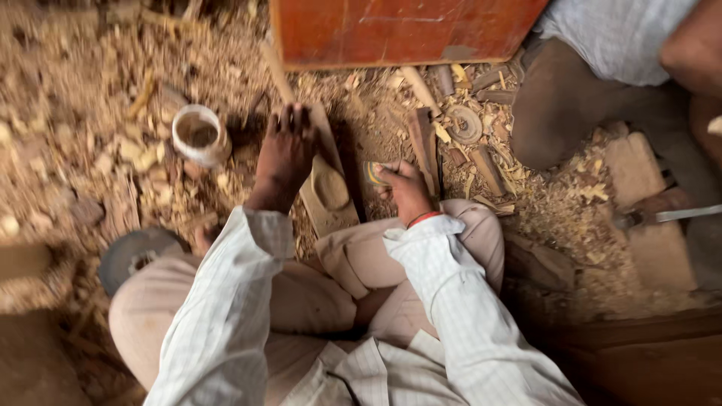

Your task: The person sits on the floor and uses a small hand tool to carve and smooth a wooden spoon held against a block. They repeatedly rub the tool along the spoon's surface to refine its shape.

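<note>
Seated cross-legged on a floor thick with wood shavings. Landmark: the wooden block lying flat just ahead of the knees, with a scooped hollow in its near half.

- Left hand: laid flat over the left edge of the block, fingers spread and pointing away, palm down. Open grip — nothing enclosed, only pressing on wood and shavings.
- Right hand: just right of the block, fingers curled around a small round piece with coloured bands. Closed grip on the piece, thumb on top; the piece sits at the fingertips, close beside the block's right edge, apparently clear of the floor.
- Left of the block: a white cup, upright, open mouth up, near the left hand but apart from it.
- Right of the block: offcuts, sticks and a wooden disc among the shavings.
- Beyond the block: a red panel.
- Far right of the block: another person's knee, and a metal blade resting over a plank.

For a sound hold, judged from the pose: keep the left palm bearing down to steady the block; keep the piece pinched at the fingertips, not buried in the palm — banding stays visible, wrist stays free to turn.
</note>
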